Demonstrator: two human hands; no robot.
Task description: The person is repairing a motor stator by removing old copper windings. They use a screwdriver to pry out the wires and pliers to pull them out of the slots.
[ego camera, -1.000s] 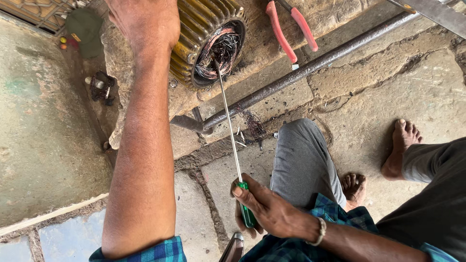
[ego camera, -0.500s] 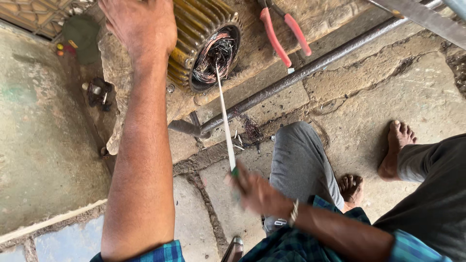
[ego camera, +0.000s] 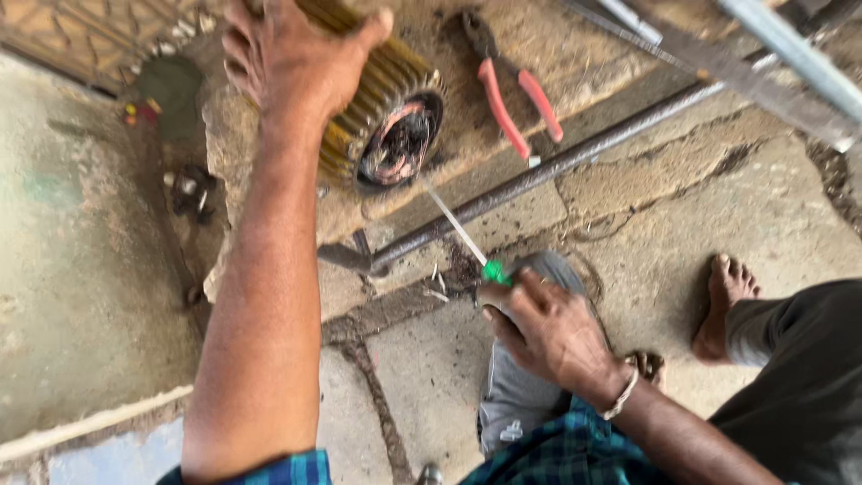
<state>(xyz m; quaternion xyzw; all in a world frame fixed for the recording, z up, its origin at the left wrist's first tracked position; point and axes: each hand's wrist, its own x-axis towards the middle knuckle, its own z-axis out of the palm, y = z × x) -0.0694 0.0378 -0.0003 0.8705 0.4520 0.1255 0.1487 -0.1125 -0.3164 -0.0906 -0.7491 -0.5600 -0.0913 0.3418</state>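
Your left hand (ego camera: 292,63) is clasping the yellow motor stator (ego camera: 382,112); your right hand (ego camera: 548,328) is pinching the green-handled screwdriver (ego camera: 467,247), its tip reaching the stator's opening, red-handled pliers (ego camera: 516,94) lying just beside.

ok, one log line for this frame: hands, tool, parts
left hand: gripping finned motor housing | right hand: holding green-handled screwdriver, tip near winding opening | red pliers: lying beside, untouched

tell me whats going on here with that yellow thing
A person seated on a cracked concrete floor steadies a ribbed yellow motor housing with the left hand. The right hand grips a green-handled long screwdriver, its tip at the copper windings. Red-handled pliers lie nearby.
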